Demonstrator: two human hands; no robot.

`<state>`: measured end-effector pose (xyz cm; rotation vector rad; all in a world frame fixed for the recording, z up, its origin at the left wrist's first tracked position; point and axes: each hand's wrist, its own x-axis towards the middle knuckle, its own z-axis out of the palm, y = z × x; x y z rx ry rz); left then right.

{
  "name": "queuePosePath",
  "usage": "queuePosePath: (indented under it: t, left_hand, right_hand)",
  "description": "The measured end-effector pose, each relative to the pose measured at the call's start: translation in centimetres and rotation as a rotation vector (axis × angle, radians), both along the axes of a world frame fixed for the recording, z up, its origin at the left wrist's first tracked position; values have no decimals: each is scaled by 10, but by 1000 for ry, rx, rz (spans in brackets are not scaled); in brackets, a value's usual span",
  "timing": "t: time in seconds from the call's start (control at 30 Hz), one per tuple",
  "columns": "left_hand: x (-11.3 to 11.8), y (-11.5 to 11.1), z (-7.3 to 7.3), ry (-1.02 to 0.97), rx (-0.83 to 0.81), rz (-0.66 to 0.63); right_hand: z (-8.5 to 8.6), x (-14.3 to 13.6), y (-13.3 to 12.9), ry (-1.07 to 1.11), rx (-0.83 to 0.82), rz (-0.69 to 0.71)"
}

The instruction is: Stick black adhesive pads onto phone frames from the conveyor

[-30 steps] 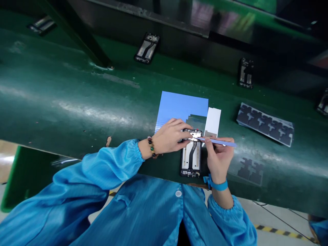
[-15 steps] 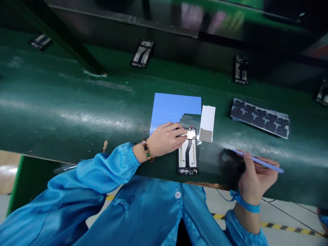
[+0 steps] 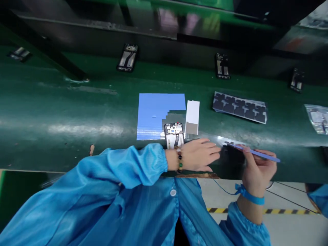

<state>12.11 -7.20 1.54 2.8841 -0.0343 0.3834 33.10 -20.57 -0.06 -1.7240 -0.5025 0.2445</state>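
Note:
My left hand (image 3: 198, 155) is stretched out to the right with its fingers extended, near the bench's front edge. Its wrist hides the lower end of an opened phone (image 3: 174, 135), whose circuit board and metal frame face up. In my right hand (image 3: 258, 167) is a slim purple pair of tweezers (image 3: 263, 155), pointing left. The tip is at a small dark piece on a clear, glossy film (image 3: 221, 140), just beyond my left fingertips. Whether the tip grips that piece I cannot tell.
Behind the phone lies a blue sheet (image 3: 161, 106), with a white and grey strip (image 3: 192, 116) beside it. A stack of black die-cut stickers (image 3: 239, 106) sits right. More opened phones (image 3: 128, 58) line the back. A clear bag (image 3: 319, 119) lies far right.
My left hand has left the phone's top and moved right, toward the tweezers' tip. My right hand still holds the tweezers. The view has shifted right.

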Motion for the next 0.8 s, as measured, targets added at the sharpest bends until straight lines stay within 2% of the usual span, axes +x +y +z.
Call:
queuePosePath:
  t: [0.07,0.17,0.53,0.63,0.8]
  left_hand:
    - [17,-6,-3,6,-13,-15]
    - [28,-10,-7,-6,-32,3]
    - [28,-11,-12,-61,-48,34]
    - [30,-12,-13,-63,-58,37]
    - [29,-11,-15,-77,-90,12]
  right_hand:
    - [-3,16,-11,-10,-34,-42]
    - [-7,28,-19,-11,-72,-56]
    - [-7,32,-15,13,-87,-50]
    - [-9,33,-9,44,-24,-38]
    - [-1,29,7,131,204,-33]
